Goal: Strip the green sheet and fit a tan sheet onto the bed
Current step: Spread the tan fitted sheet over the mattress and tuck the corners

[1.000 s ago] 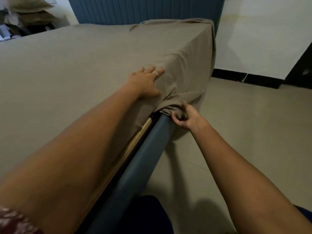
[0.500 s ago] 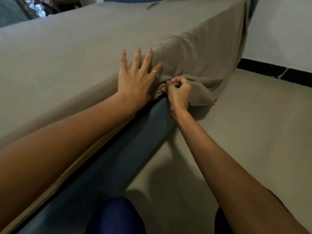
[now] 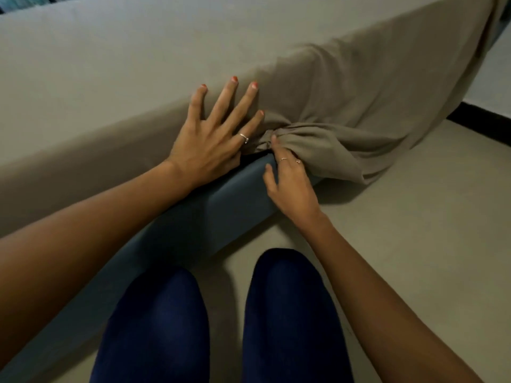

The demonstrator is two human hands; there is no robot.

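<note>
The tan sheet [image 3: 124, 64] covers the top of the bed and hangs loose down its right side. A bunched fold of the sheet [image 3: 304, 139] gathers at the mattress edge above the blue bed frame [image 3: 226, 200]. My left hand [image 3: 213, 136] lies flat on the mattress side, fingers spread, pressing the sheet. My right hand [image 3: 290, 183] rests on the frame with its forefinger and further fingers in the bunched fold, thumb apart. No green sheet is in view.
My two legs in dark blue trousers [image 3: 221, 322] are at the bottom, close to the frame. The beige floor [image 3: 414, 230] stretches to the right. A black skirting strip [image 3: 481, 123] runs along the white wall at the far right.
My view has dropped lower and closer to the bed edge. My right hand slid down onto the frame and loosened its pinch on the fold. My left hand stays flat on the sheet.
</note>
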